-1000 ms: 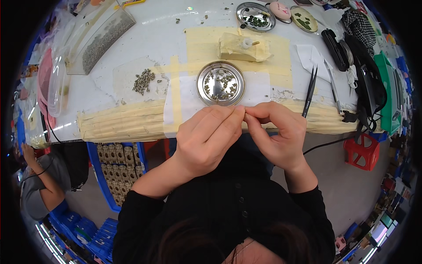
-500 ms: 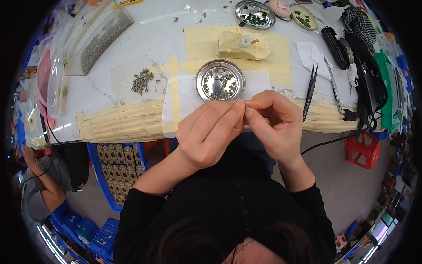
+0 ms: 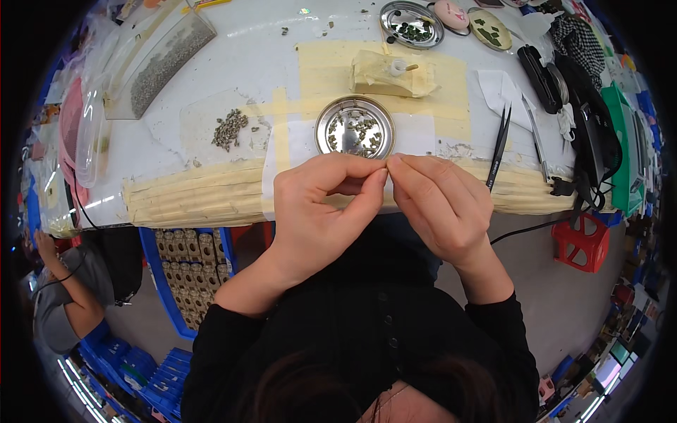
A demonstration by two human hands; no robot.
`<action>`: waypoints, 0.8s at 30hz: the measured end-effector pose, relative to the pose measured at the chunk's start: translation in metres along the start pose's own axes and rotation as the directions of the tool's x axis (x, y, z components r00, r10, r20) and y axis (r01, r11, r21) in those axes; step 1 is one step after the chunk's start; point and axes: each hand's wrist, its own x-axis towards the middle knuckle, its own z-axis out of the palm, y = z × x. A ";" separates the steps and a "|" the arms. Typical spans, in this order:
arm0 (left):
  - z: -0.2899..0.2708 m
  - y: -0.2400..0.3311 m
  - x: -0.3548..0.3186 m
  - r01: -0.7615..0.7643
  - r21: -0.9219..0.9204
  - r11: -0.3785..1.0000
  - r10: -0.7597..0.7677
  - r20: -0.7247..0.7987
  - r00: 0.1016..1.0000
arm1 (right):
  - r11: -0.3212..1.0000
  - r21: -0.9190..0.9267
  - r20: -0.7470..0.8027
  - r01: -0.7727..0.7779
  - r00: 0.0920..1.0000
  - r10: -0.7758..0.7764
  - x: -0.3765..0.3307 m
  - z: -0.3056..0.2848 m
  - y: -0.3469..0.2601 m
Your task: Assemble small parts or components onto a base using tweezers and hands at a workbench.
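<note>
At the near edge of the white worktable (image 3: 282,56), the left hand (image 3: 321,211) and the right hand (image 3: 441,204) are meeting fingertip to fingertip, each pinched nearly closed on something too small to make out between thumb and forefinger. Whatever they are gripping is sitting right at the point where the two pinches are touching, just in front of the round shiny metal dish (image 3: 355,127) holding small dark pieces.

Doing this well is probably calling for both wrists staying braced near the taped table edge, with the pinch kept light so a tiny piece is not slipping away, and the work kept over the table rather than the lap.

Moving outward, one pair of slim black tweezers (image 3: 499,144) is lying just right of the right hand. One loose heap of small grey-brown pieces (image 3: 229,129) is resting on a clear sheet to the left of the dish. Beyond the dish, one folded wad of yellowish masking tape (image 3: 391,74) is lying on a taped patch. Further back, a second metal dish (image 3: 412,23) of dark green bits is sitting near the far edge, making two metal dishes in all. One clear plastic tray (image 3: 161,60) of grey granules is lying at far left. Another person in a grey top (image 3: 67,299) is working at lower left.
</note>
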 end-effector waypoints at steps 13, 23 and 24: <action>0.001 0.002 -0.001 0.330 -0.351 0.876 -0.317 0.096 0.944 | 0.991 0.103 -0.087 -0.080 0.992 0.089 0.000 0.006 -0.007; 0.001 0.002 -0.001 0.334 -0.405 0.851 -0.321 0.102 0.942 | 0.975 0.154 -0.175 -0.163 0.966 0.190 -0.001 0.013 -0.011; 0.001 0.001 -0.001 0.333 -0.417 0.846 -0.319 0.107 0.942 | 0.973 0.158 -0.175 -0.170 0.965 0.197 -0.002 0.014 -0.011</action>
